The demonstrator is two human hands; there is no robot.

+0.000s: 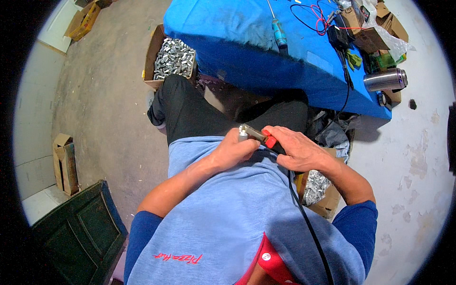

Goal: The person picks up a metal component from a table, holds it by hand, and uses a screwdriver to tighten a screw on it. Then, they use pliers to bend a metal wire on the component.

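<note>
Over my lap, my left hand [236, 151] is closed around a small silver metal cylinder [242, 136], its upper end showing above the fingers. My right hand [301, 149] grips a red-handled tool [270, 141] that looks like pliers. The tool's metal head [252, 133] reaches leftward to the top of the cylinder and seems to touch it. Fingers hide the rest of the handles and the lower part of the cylinder.
An open cardboard box [151, 59] of similar silver pieces [175, 58] stands by my knee. The blue-covered table [228, 47] ahead bears a screwdriver [279, 34], cables [325, 23] and a steel tumbler [385, 80]. A black cord [308, 223] runs down past my right side.
</note>
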